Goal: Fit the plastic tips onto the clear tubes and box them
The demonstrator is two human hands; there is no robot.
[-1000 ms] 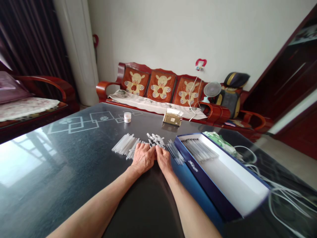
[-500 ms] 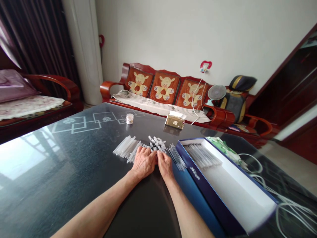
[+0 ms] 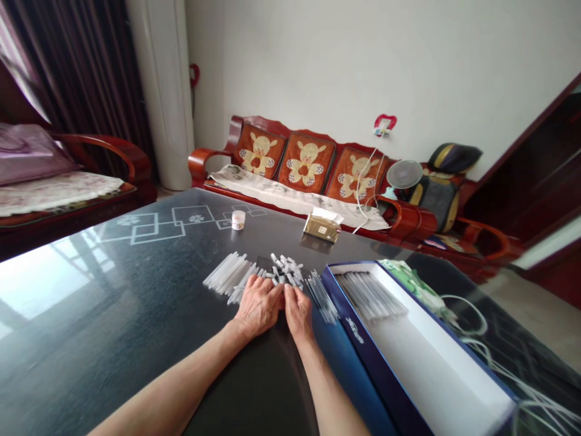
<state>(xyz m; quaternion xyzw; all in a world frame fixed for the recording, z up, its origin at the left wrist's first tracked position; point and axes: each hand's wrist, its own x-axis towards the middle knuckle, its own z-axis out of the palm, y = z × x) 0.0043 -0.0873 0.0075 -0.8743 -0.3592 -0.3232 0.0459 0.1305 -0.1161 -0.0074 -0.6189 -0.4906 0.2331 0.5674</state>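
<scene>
Fingertip to fingertip: a person's L hand (image 3: 258,307) and R hand (image 3: 298,312) meet low over a dark table (image 3: 136,315), thumbs and forefingers drawn in close. Whether anything is pinched btwn them can't be told; the fingers hide it. L hand is curled, back up, its knuckles just beside the tubes (image 3: 229,272), which lie in a loose slanted row to the L. Directly beyond the fingertips sit the caps (image 3: 288,266), a small jumbled heap, white w/ some black. To the R of R hand, thin refills (image 3: 322,300) lie roughly side by side, close to a blue box (image 3: 436,357); slim pens (image 3: 372,297) fill its far end. Farther off: a small jar (image 3: 238,220) and tissues (image 3: 322,229).

The work looks to be fine fingertip stuff, so a light, narrow pinch should serve best, w/ both hands square to each other and any thin part held straight, no sideways push that might bend it. L knuckles are the ones to watch, b/c a careless sweep could roll the tubes out of line. Likewise R hand would do well to give the refills room, as they look slim enough to scatter.
</scene>
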